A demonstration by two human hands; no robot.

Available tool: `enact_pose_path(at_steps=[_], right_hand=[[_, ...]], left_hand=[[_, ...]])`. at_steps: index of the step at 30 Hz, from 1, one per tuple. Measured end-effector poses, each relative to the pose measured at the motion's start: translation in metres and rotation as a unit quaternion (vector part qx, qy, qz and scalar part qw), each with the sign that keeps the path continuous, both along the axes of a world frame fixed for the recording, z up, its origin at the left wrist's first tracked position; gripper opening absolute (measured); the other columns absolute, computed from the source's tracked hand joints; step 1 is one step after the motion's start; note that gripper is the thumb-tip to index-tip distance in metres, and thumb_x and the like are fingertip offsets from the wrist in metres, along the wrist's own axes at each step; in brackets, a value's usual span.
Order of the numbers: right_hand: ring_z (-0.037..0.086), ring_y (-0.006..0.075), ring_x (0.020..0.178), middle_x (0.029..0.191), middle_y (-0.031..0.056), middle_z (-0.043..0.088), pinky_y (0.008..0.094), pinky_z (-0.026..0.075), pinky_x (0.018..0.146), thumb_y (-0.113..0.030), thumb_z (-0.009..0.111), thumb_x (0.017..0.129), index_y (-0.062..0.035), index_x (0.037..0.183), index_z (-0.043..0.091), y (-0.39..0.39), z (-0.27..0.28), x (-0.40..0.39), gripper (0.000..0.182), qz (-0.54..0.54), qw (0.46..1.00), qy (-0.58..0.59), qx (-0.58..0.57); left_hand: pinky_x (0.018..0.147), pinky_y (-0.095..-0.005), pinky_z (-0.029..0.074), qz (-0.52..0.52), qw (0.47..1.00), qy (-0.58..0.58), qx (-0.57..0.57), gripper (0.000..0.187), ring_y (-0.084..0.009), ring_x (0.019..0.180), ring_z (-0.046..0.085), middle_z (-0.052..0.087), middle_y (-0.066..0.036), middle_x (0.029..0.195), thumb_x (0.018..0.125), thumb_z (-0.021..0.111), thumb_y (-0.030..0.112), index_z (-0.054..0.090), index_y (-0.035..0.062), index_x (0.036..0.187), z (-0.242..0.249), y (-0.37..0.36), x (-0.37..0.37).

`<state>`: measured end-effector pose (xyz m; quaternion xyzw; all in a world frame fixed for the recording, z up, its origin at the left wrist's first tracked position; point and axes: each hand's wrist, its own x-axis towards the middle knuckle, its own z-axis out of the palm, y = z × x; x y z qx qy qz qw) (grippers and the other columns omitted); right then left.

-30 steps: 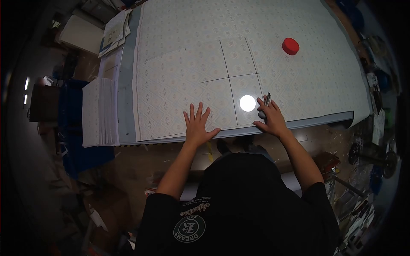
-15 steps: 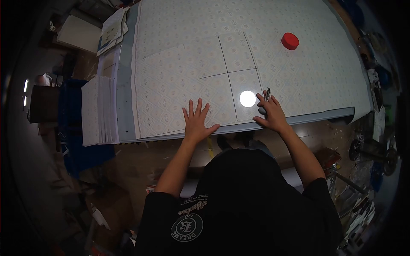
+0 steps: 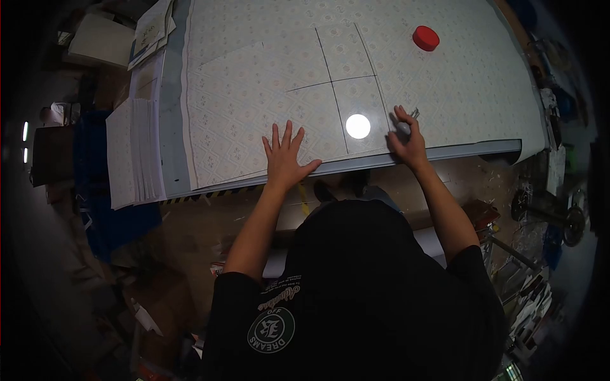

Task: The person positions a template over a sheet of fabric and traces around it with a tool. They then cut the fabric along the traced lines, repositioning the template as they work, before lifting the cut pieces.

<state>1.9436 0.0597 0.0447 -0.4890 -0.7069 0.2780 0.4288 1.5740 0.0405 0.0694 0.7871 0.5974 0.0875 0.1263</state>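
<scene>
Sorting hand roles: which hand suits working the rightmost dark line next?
Right, probably: the right hand holds the grey tool beside that dark line. The left hand, spread on the patterned sheet, is farther off.

Your single camera sits on your head, facing forward and steeply down over your torso onto the worktop (image 3: 470, 95).

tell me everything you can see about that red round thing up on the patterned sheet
The red round thing is a short, squat disc with a smooth face and a plain side wall; it looks like plastic, perhaps a lid. It lies flat on the patterned sheet, right of the black lines and beyond the right hand. Neither hand touches it.
</scene>
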Motion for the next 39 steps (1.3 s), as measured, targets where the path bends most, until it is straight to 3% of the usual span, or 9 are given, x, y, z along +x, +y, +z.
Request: enact_pose_path(at_steps=[3,6,9,16,25,30,33,36,39], right_hand=[[0.071,0.0207,0.110,0.114,0.0133,0.076,0.0316,0.055,0.095,-0.005,0.073,0.093,-0.0013,0.112,0.063,-0.009,0.003,-0.001,0.022,-0.174,0.975,0.119,-0.066],[0.069,0.0120,0.087,0.097,0.0073,0.074,0.0272,0.055,0.077,-0.009,0.075,0.093,-0.0011,0.103,0.066,-0.033,0.042,0.001,0.015,-0.265,0.921,0.109,-0.263],[0.059,0.0083,0.077,0.088,0.0024,0.067,0.0242,0.049,0.071,-0.012,0.074,0.095,-0.0014,0.104,0.065,-0.054,0.038,0.006,0.016,-0.264,0.955,0.106,-0.081],[0.054,0.0073,0.072,0.084,0.0008,0.061,0.0224,0.047,0.072,-0.012,0.070,0.098,-0.0024,0.104,0.060,-0.077,0.043,0.008,0.015,-0.316,0.938,0.145,0.001],[0.072,0.0145,0.088,0.101,0.0096,0.072,0.0263,0.055,0.081,-0.012,0.070,0.100,-0.0005,0.113,0.061,-0.062,0.066,0.000,0.021,-0.217,0.933,0.175,-0.226],[0.072,0.0165,0.091,0.102,0.0111,0.074,0.0263,0.056,0.083,-0.011,0.071,0.098,0.0012,0.112,0.063,-0.067,0.061,0.003,0.020,-0.244,0.809,0.389,-0.367],[0.073,0.0201,0.095,0.101,0.0119,0.073,0.0302,0.057,0.085,-0.012,0.070,0.099,0.0012,0.117,0.061,-0.075,0.042,0.010,0.024,-0.204,0.905,0.235,-0.290],[0.073,0.0213,0.092,0.098,0.0112,0.074,0.0320,0.055,0.084,-0.013,0.072,0.097,-0.0007,0.114,0.064,-0.075,0.061,0.003,0.022,-0.199,0.959,-0.013,-0.201],[0.071,0.0224,0.089,0.099,0.0111,0.074,0.0332,0.054,0.082,-0.012,0.073,0.096,-0.0035,0.113,0.066,-0.076,0.057,0.004,0.020,-0.181,0.962,-0.030,-0.204]], left_hand=[[0.121,-0.0712,0.000,-0.004,1.000,-0.002,0.004,0.100,-0.0450,0.158,0.006,0.022,-0.015,0.171,0.077,0.073,0.070,0.046,0.0153,0.156,-0.002,-0.001,-0.001],[0.120,-0.0718,0.000,-0.006,1.000,-0.006,0.009,0.100,-0.0456,0.158,0.006,0.022,-0.016,0.171,0.077,0.072,0.071,0.047,0.0152,0.156,-0.003,-0.001,-0.001],[0.120,-0.0722,0.000,-0.010,1.000,-0.007,0.013,0.099,-0.0457,0.158,0.006,0.023,-0.016,0.171,0.078,0.072,0.072,0.047,0.0149,0.155,-0.004,0.002,-0.002],[0.119,-0.0734,0.001,-0.016,1.000,-0.007,0.013,0.099,-0.0461,0.158,0.006,0.023,-0.016,0.171,0.077,0.071,0.072,0.048,0.0147,0.155,-0.007,0.001,-0.004],[0.118,-0.0753,0.003,-0.014,0.999,-0.031,0.001,0.094,-0.0480,0.156,0.012,0.028,-0.018,0.168,0.076,0.075,0.068,0.054,0.0124,0.149,0.001,0.003,-0.003],[0.121,-0.0679,0.014,-0.014,0.998,-0.041,0.045,0.057,-0.0427,0.142,0.036,0.050,-0.019,0.146,0.080,0.079,0.046,0.067,0.0056,0.119,0.016,0.040,0.015],[0.117,-0.0567,0.032,-0.042,0.997,-0.060,-0.015,0.032,-0.0368,0.125,0.050,0.060,-0.017,0.125,0.084,0.076,0.029,0.067,0.0046,0.102,0.037,0.083,0.065],[0.110,-0.0528,0.042,-0.079,0.993,-0.035,-0.085,0.047,-0.0353,0.123,0.052,0.059,-0.017,0.124,0.079,0.080,0.034,0.066,0.0044,0.114,0.044,0.119,0.108],[0.099,-0.0476,0.050,-0.127,0.990,0.027,-0.057,0.076,-0.0381,0.121,0.054,0.057,-0.019,0.128,0.074,0.084,0.042,0.059,0.0046,0.135,0.055,0.133,0.155]])
